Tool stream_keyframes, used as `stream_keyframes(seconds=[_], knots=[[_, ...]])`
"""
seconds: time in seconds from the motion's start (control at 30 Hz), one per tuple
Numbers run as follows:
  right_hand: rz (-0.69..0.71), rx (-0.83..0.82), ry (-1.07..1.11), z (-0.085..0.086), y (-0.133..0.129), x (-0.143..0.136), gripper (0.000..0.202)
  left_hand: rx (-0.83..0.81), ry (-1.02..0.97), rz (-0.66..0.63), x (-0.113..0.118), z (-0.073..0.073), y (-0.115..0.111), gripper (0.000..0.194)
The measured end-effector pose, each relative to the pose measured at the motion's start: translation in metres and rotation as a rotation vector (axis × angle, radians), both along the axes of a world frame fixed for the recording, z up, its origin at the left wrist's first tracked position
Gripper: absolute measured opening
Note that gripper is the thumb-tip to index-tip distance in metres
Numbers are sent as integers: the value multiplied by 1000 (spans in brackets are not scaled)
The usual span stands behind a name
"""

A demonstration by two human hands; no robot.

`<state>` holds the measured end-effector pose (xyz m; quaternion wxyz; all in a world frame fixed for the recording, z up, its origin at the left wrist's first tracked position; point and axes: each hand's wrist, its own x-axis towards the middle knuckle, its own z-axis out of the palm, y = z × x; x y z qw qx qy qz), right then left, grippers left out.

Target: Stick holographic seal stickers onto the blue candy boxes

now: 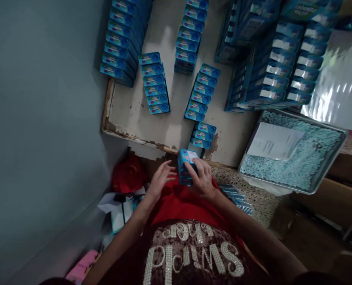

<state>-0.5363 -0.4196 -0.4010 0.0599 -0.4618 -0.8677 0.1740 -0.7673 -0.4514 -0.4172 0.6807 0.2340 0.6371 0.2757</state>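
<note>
My right hand [202, 177] is closed around a short stack of small blue boxes [185, 168], held in front of my body at the table's front edge. A white label shows on the top box. Just left of the stack, my left hand [161, 178] is open, its fingers apart and not clearly touching the boxes. Beyond the held stack, a small group of blue boxes [204, 135] sits near the table edge. Farther back stand two leaning rows, a left row of blue boxes [155, 85] and a right row of blue boxes [202, 93].
The white table [137, 122] has a chipped wooden edge. Tall box stacks [122, 39] stand by the wall, with larger stacks [278, 63] at right. A metal tray [321, 174] holds pale blue pieces under paper. A red bag [130, 174] lies below left; blister packs [236, 198] lie below right.
</note>
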Motion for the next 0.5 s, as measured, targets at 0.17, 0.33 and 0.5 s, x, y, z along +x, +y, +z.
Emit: stream_keyframes(seconds=[0.17, 0.33, 0.5], knots=[[-39, 209, 5, -12, 7, 29, 61, 43, 3, 10, 63, 4, 37, 65], [-57, 248, 15, -13, 2, 30, 53, 203, 61, -76, 64, 10, 33, 73], [-2, 300, 17, -14, 1, 29, 54, 275, 62, -55, 71, -2, 9, 85]])
